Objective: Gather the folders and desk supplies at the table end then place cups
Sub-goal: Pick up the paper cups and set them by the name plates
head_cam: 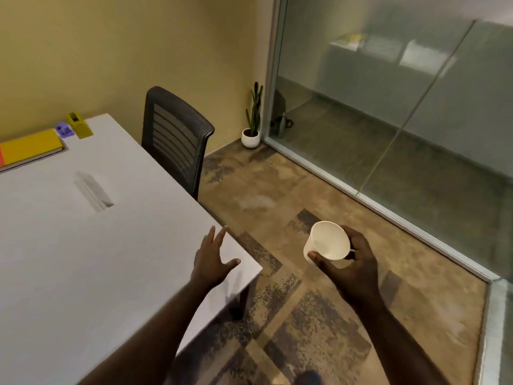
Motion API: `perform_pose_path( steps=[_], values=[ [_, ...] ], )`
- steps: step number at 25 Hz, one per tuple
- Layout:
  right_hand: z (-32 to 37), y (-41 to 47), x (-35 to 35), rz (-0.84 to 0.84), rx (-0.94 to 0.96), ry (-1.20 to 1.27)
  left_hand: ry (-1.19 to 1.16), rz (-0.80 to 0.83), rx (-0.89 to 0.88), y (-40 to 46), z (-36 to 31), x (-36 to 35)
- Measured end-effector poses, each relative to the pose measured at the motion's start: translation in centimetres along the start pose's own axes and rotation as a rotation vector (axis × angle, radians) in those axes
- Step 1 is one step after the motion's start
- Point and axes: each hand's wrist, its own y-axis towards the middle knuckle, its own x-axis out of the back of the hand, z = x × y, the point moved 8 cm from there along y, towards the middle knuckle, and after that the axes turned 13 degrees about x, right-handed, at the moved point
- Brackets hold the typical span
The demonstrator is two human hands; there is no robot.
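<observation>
Surroundings: a black mesh-backed chair (177, 134) stood at the far side of the white bench (83, 245); a potted plant (252, 126) in a white pot sat in the corner by a frosted glass wall (388, 107); a dark bottle (281, 125) showed behind the glass.
Floor: patchy brown and grey carpet (291, 315), tiled in blocks.
Obstructions: the chair stood between the bench edge and the corner; nothing lay between the right hand and the near bench corner.
Bench fitting: a pale rectangular hatch (93, 190) was set in the bench top.
Gathered supplies: a yellow folder (30, 147) lay flat at the far end, an orange edge beside it; just beyond it were a small purple item (64, 129) and a yellow tape dispenser (79, 125), close together.
Cup: a white paper cup (327, 244), smooth and tapered, was tilted with its mouth toward the camera, held in the air over the carpet, off the bench corner.
Right hand (352, 268): thumb and fingers (351, 234) curled around the cup, grasping it.
Left hand (212, 259): fingers straight and spread, released, over the near bench corner; contact with the top could not be told.
</observation>
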Motion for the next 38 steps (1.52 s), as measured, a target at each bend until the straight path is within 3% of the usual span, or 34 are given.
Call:
perform_pose_path(
  steps=[5, 11, 18, 28, 38],
  values=[
    [-5.9, 9.0, -4.0, 0.152, 0.078, 0.082, 0.111, -0.022, 0.343, 6.9, 4.9, -3.3],
    [-12.6, 20.6, -6.9, 0.320, 0.176, 0.215, 0.069, -0.101, 0.649, 10.3, 4.5, -6.2],
    [-15.1, 27.8, -12.8, 0.548, 0.271, 0.311, 0.024, -0.199, 0.851, 11.8, 4.3, -6.2],
    [-10.9, 34.1, -28.8, 0.852, 0.403, 0.488, -0.075, -0.306, 1.123, 13.1, 9.6, -5.4],
    [-0.5, 31.2, -41.5, 1.175, 0.591, 0.673, -0.130, -0.322, 1.185, 13.2, 10.4, -6.3]
  ],
)
